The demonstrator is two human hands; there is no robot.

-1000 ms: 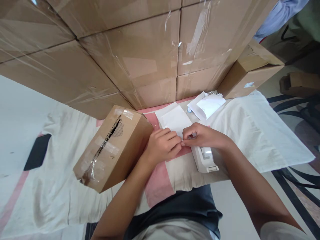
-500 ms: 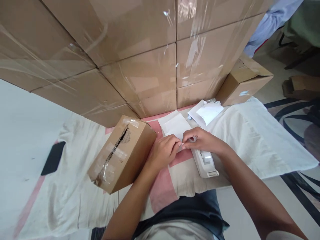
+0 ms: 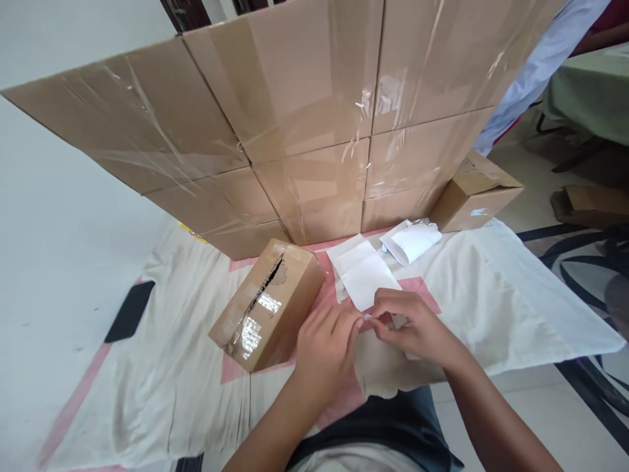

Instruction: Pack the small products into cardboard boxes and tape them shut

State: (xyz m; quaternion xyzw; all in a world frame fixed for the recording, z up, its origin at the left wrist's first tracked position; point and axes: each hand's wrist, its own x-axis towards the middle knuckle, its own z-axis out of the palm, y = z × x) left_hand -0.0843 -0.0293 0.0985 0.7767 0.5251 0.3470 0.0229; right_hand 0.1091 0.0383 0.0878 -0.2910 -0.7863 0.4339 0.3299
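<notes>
My left hand [image 3: 328, 344] and my right hand [image 3: 410, 322] meet at their fingertips over the cloth-covered surface, both closed in a pinch. Between them is a small pale scrap [image 3: 366, 317], too small to make out. Just beyond the fingers lie flat white papers [image 3: 366, 272]. To the left of my left hand stands a brown carton [image 3: 275, 305] with a torn, taped top seam. The white tape dispenser is almost wholly hidden under my right hand.
A wall of taped cartons [image 3: 314, 183] rises behind. Folded white paper [image 3: 415, 241] lies near its foot, with another carton [image 3: 474, 190] at the right. A black phone-like slab [image 3: 130, 311] rests at the left. A green-covered table [image 3: 590, 98] stands far right.
The camera view has tilted up and shifted. My hands are now nearer to me, apart from the papers, and my right hand now covers the tape dispenser.
</notes>
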